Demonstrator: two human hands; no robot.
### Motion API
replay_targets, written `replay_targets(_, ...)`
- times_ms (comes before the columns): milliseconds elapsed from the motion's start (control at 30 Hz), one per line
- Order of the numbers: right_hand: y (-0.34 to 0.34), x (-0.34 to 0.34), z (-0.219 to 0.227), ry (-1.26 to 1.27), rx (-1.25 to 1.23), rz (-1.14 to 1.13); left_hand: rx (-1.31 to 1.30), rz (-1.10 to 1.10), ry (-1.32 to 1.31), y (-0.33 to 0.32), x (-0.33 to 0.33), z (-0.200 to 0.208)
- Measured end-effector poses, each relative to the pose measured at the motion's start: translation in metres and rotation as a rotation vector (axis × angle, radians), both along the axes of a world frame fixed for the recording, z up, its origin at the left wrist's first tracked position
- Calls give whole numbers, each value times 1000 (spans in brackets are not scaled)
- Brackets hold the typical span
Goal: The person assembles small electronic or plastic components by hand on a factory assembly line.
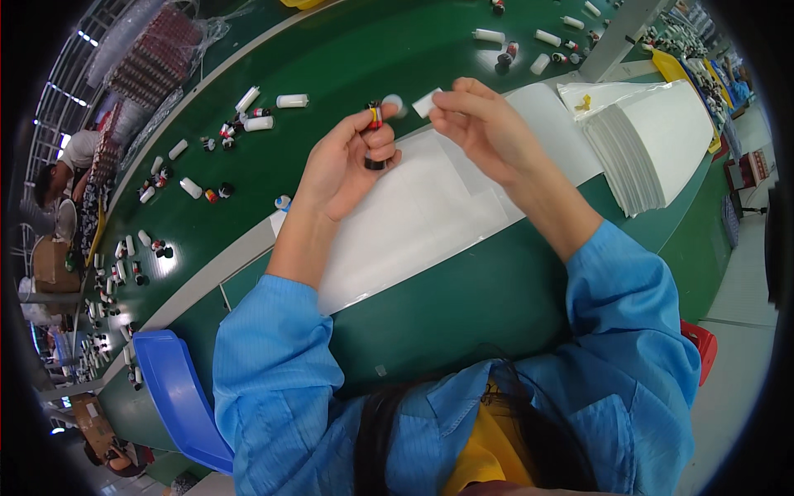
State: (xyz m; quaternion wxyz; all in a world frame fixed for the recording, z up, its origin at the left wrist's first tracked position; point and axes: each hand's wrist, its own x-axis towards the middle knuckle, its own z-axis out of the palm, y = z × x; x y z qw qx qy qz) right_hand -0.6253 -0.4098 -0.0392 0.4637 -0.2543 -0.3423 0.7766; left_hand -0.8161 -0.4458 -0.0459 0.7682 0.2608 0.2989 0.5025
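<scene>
My left hand (341, 161) is closed around a small figure-like piece (375, 116) in black, red and yellow; its dark lower end shows below my fingers, which hide the rest. A whitish round part (394, 104) is beside its top, blurred, and I cannot tell whether it is joined on. To the right, my right hand (484, 120) pinches a small flat white piece (427, 103) between thumb and fingers. A short gap separates it from the round part. Both hands are raised over white sheets (405, 223) spread on the green table.
A fanned stack of white sheets (641, 145) lies at the right. Beyond my hands, a green belt (331, 62) carries several scattered white cylinders (292, 101) and small dark-and-red pieces. A blue tray (178, 397) sits at lower left. Another person (74, 157) is at the far left.
</scene>
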Motion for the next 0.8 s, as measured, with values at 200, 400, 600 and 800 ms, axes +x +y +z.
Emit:
replay_targets(200,-5,-13,20,164,20,-166,266,59,171,8,26,27)
replay_targets(400,-10,-11,10,93,131,-76,308,55,309,3,46,27)
replay_targets(600,6,5,-19,52,132,-88,386,55,321,15,64,0)
replay_targets(800,-6,-20,-2,-17,131,-40,413,-72,157,4,31,4)
